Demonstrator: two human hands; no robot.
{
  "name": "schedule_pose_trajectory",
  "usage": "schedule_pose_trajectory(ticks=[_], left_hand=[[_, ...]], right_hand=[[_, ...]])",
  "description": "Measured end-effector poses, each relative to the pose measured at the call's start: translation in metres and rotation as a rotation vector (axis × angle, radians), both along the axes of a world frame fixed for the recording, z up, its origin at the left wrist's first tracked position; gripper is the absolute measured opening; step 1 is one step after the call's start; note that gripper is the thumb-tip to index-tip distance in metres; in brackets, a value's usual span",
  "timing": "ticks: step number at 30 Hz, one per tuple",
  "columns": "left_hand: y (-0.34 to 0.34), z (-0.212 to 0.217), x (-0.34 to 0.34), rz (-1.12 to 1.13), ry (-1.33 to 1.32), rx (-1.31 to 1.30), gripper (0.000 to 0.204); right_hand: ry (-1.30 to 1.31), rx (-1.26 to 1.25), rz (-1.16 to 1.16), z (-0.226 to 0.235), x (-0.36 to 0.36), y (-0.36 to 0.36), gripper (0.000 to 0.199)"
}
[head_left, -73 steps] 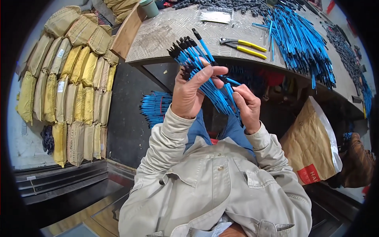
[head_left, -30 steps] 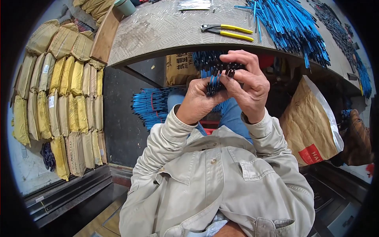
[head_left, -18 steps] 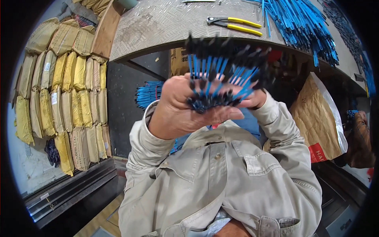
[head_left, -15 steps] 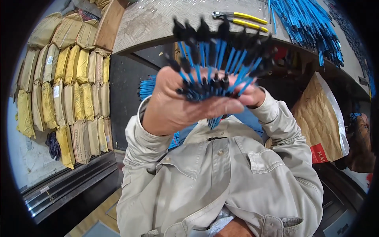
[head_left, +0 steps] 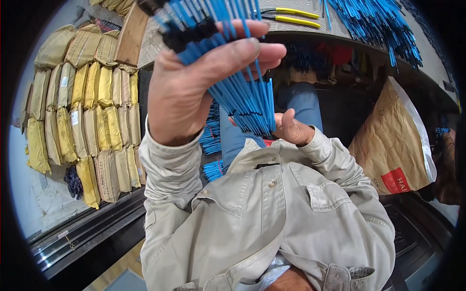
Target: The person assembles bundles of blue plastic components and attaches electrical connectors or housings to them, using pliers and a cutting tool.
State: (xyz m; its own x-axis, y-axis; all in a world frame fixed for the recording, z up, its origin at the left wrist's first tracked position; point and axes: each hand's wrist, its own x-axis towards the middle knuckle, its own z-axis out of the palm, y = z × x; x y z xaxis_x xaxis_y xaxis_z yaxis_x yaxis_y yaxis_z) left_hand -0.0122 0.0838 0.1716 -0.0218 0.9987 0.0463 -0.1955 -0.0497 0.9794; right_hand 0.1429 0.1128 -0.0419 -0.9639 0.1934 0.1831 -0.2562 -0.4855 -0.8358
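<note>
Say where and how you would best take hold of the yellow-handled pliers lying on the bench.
Probably by the two yellow handles of the pliers, coming from above: they lie flat on the bench, handles close together, and the blue cable pile crowds their right.

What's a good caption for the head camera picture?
Left hand lifts a bundle of blue cables; right hand waits beneath its lower ends.

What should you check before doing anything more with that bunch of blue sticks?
1. Left hand wrapped firmly around the blue bundle: ok.
2. Right hand touching the bundle's lower ends: cannot tell.
3. Lower ends lined up evenly: ok.
4. Black tips at the top all level: cannot tell, cut off by the picture edge.
5. Yellow-handled pliers lying on the bench, within sight: ok.
</note>
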Motion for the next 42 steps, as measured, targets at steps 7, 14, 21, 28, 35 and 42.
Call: schedule_pose_trajectory(ticks=[7, 14, 21, 28, 35, 42], left_hand=[[-0.036, 0.044, -0.014, -0.236, -0.564, -0.775, 0.039], [-0.038, -0.028, -0.031, -0.453, 0.051, 0.222, 0.027], [0.022, -0.079, -0.052, -0.404, -0.911, -0.697, 0.022], [0.096, -0.138, -0.076, -0.174, 0.225, 0.505, 0.031], [0.121, -0.148, -0.08, -0.134, 0.023, 0.273, 0.026], [0.127, -0.137, -0.082, -0.125, 0.29, 0.328, 0.022]], right_hand=[[0.233, 0.733, -0.399, 0.067, -0.004, 0.047, 0.089], [0.277, 0.339, -0.244, 0.078, -0.031, 0.059, 0.096], [-0.016, -0.138, -0.249, 0.082, -0.067, 0.126, 0.101], [-0.327, 0.27, -0.755, 0.077, -0.065, 0.201, 0.079], [-0.659, 1.709, -0.947, 0.055, -0.031, 0.252, 0.061], [-0.176, 1.732, -0.448, 0.083, -0.101, 0.237, 0.056]])
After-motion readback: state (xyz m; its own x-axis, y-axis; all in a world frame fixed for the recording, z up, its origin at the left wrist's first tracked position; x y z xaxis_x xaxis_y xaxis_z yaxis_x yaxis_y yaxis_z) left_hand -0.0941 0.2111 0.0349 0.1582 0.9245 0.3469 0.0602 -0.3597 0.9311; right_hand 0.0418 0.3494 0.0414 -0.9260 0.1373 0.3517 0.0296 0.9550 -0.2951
